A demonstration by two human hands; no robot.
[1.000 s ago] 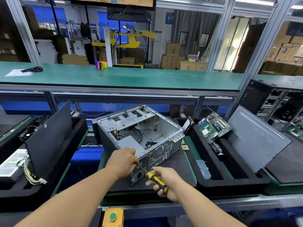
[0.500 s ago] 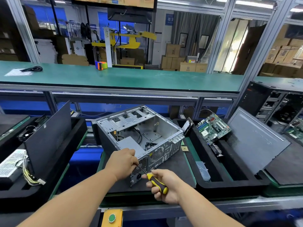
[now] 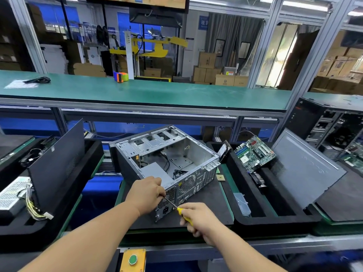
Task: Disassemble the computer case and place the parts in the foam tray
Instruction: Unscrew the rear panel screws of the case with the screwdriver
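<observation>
We see the computer case [image 3: 169, 163] lying open-side up on a black mat, center of bench, w/ the foam tray [image 3: 275, 218] just to its right. Right hand [image 3: 198, 218] has fingers curled round the yellow screwdriver [image 3: 183, 215], tip at case rear panel. Left hand [image 3: 146, 193] fingers pinch the shaft near the tip. Motherboard [image 3: 254, 153] leans in the tray.

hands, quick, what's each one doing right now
Left hand: fingers curled, pinching the shaft of the screwdriver at the rear of the computer case.
Right hand: gripping the screwdriver's yellow handle.
</observation>
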